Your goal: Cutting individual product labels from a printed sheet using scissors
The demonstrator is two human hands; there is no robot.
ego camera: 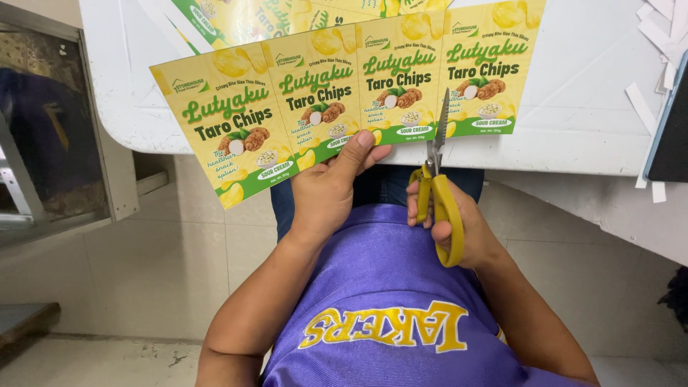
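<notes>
head view: left forearm rises from lower left, wrist straight. left hand (326, 190) pinches the lower edge of the yellow label sheet (315, 86), thumb flat on the printed face, remaining fingers underneath and hidden. the sheet, a row of four yellow-green snack labels, overhangs the near edge of the white table (573, 107). right hand (459, 222) grips the yellow-handled scissors (437, 179), fingers curled through the loops, blades pointing up between the third and fourth labels. paper strips (663, 32) lie at far right.

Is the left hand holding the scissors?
No, the right hand holds the scissors; the left hand grips the label sheet.
</notes>
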